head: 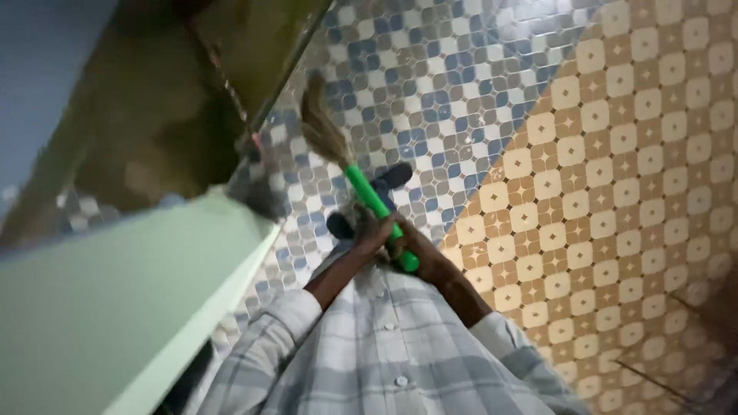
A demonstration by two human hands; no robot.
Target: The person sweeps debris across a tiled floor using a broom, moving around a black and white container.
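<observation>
Below the chest, over the tiled floor (615, 154), both hands meet on a broom (361, 180) with a green handle (377, 204). Long axis runs from lower right, near the body, up and left to the brown bristle head (321, 127), which sits over the blue-grey tiles close to a pale green wall edge (231, 253).

Left hand (371, 230) grips higher on the handle, nearer the bristles; right hand (419, 247) clamps the butt end, just below. Fingers of both are clenched around the green handle, hands touching or nearly so.

Dark sandalled feet (392, 177) show past the handle, partly covered by it.

Hard to make out: frame is tilted and motion-blurred; whether the bristle tips touch the floor cannot be told. Dark brown mass upper left is unreadable. Checked shirt (384, 353) hides the elbows.
</observation>
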